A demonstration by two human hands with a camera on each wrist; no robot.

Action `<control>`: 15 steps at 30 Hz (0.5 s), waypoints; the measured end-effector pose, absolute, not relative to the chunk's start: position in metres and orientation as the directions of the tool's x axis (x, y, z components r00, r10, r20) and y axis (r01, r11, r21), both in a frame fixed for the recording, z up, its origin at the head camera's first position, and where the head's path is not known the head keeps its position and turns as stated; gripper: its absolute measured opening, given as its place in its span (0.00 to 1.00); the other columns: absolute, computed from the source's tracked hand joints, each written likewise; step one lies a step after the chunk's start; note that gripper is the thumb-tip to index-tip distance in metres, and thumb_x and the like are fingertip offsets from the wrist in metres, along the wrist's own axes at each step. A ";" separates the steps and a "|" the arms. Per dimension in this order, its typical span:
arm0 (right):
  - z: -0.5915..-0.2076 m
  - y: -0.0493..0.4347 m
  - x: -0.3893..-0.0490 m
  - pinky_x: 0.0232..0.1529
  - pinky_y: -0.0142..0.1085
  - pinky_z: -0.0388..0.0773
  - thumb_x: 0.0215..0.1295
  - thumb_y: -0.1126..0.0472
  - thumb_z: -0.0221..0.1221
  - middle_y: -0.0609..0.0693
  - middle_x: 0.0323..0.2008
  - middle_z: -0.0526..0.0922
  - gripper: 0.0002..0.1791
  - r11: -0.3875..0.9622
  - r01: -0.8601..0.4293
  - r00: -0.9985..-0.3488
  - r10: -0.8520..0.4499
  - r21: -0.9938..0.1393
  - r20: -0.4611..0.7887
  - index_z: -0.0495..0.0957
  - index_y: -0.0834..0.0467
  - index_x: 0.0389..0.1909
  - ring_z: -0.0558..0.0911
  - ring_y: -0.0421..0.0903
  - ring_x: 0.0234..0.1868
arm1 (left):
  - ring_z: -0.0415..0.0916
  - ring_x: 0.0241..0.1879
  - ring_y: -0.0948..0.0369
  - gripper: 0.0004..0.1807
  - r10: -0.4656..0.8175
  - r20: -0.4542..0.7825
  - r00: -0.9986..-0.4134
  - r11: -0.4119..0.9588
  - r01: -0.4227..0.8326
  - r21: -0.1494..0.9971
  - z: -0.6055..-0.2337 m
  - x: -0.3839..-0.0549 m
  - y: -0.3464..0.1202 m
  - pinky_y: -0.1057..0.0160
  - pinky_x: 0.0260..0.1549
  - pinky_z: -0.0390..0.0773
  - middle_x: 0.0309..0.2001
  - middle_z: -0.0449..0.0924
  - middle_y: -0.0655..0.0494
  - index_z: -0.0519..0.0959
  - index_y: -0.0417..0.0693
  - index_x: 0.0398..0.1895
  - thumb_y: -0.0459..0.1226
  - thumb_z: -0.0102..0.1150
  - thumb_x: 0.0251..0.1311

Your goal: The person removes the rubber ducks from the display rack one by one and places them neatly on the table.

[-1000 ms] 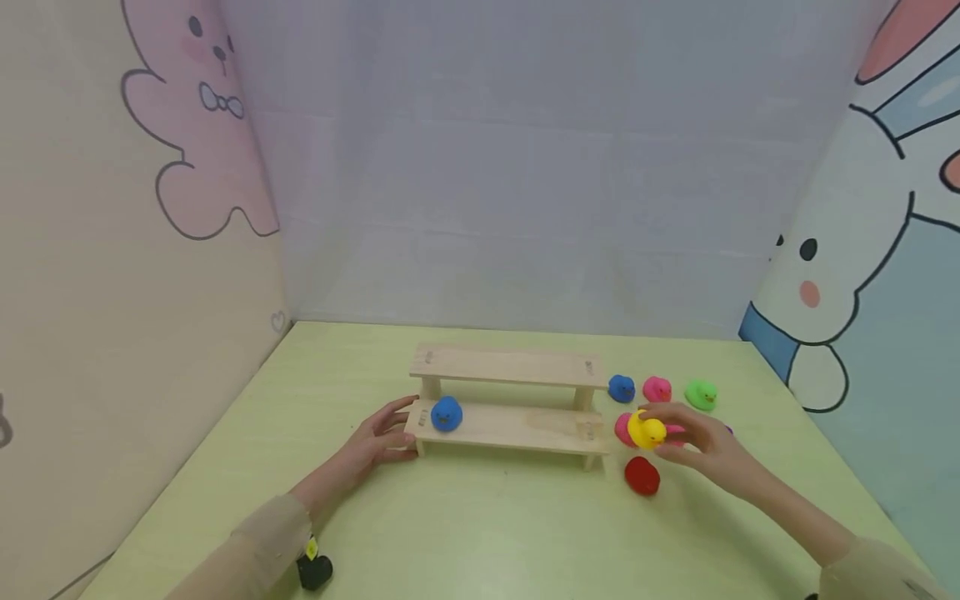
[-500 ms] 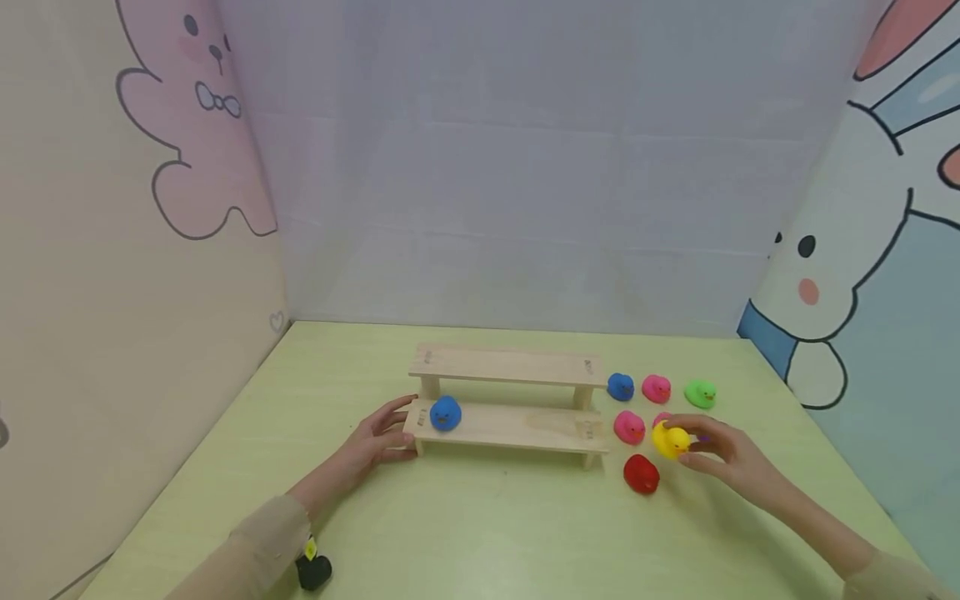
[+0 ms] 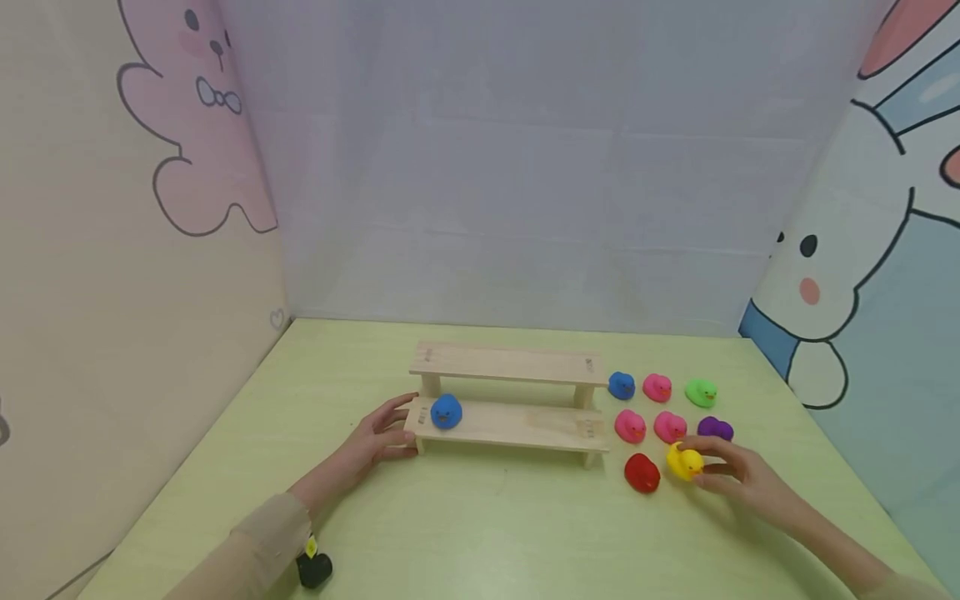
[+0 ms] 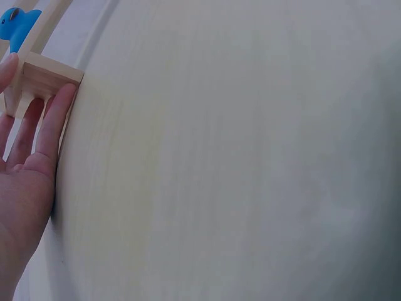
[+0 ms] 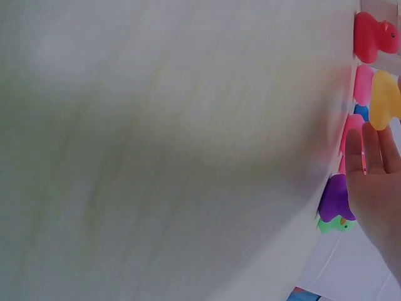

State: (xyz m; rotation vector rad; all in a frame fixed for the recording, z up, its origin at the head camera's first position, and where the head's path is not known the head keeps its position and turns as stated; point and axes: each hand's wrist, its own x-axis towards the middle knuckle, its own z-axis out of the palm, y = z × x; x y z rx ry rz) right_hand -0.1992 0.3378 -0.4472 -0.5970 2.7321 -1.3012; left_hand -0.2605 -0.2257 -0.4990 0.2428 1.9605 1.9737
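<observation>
My right hand [image 3: 750, 479] pinches a yellow rubber duck [image 3: 684, 461] between thumb and fingers, to the right of a red duck [image 3: 642, 473]. In the right wrist view the yellow duck [image 5: 383, 100] appears just off the tabletop. My left hand [image 3: 375, 437] holds the left end of a two-step wooden shelf [image 3: 517, 425]. Its thumb lies against the lower board in the left wrist view, with the fingers [image 4: 56, 119] reaching to the leg. A blue duck [image 3: 446, 412] sits on the lower step, near that left end.
Right of the shelf stand another blue duck [image 3: 622, 385], several pink ducks [image 3: 657, 387], a green duck [image 3: 701, 392] and a purple duck [image 3: 716, 429]. A small black object [image 3: 314, 571] lies beside the left sleeve. Walls with cartoon animals border the table.
My right hand has moved right and toward the front with the yellow duck, uncovering the pink and purple ducks behind it. The left hand and shelf have stayed in place.
</observation>
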 end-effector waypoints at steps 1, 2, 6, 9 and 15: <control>-0.449 0.339 -0.199 0.43 0.20 0.80 0.65 0.65 0.61 0.22 0.49 0.75 0.20 0.572 -0.307 -0.925 -0.366 -0.761 0.099 0.75 0.64 0.57 0.72 0.18 0.47 | 0.78 0.56 0.58 0.38 0.361 -0.118 -0.925 0.021 -0.118 0.993 -0.499 -0.260 -0.226 0.53 0.53 0.84 0.71 0.60 0.38 0.53 0.55 0.78 0.36 0.57 0.68; -0.450 0.340 -0.199 0.43 0.20 0.80 0.65 0.64 0.62 0.22 0.49 0.75 0.20 0.572 -0.300 -0.926 -0.368 -0.764 0.088 0.75 0.64 0.57 0.72 0.17 0.48 | 0.78 0.56 0.58 0.38 0.358 -0.118 -0.926 0.022 -0.118 0.993 -0.498 -0.260 -0.226 0.54 0.53 0.84 0.71 0.60 0.38 0.53 0.55 0.78 0.36 0.57 0.68; -0.455 0.343 -0.199 0.44 0.20 0.80 0.65 0.64 0.62 0.22 0.50 0.74 0.20 0.577 -0.276 -0.925 -0.376 -0.768 0.050 0.75 0.64 0.57 0.72 0.16 0.48 | 0.78 0.56 0.59 0.38 0.355 -0.118 -0.927 0.027 -0.116 0.993 -0.497 -0.260 -0.226 0.53 0.53 0.84 0.71 0.60 0.38 0.53 0.55 0.78 0.36 0.57 0.68; -0.457 0.347 -0.199 0.45 0.19 0.79 0.66 0.62 0.62 0.31 0.53 0.78 0.21 0.590 -0.252 -0.923 -0.384 -0.767 0.007 0.74 0.64 0.59 0.72 0.16 0.48 | 0.78 0.56 0.58 0.38 0.357 -0.115 -0.927 0.022 -0.115 0.993 -0.497 -0.260 -0.225 0.53 0.53 0.84 0.71 0.60 0.38 0.54 0.55 0.78 0.35 0.57 0.68; -0.459 0.354 -0.201 0.46 0.21 0.78 0.68 0.61 0.60 0.24 0.52 0.76 0.22 0.586 -0.225 -0.910 -0.412 -0.779 -0.047 0.73 0.64 0.61 0.71 0.18 0.48 | 0.77 0.57 0.57 0.37 0.366 -0.103 -0.925 0.007 -0.107 0.994 -0.498 -0.259 -0.226 0.52 0.54 0.83 0.71 0.60 0.38 0.53 0.55 0.78 0.34 0.56 0.68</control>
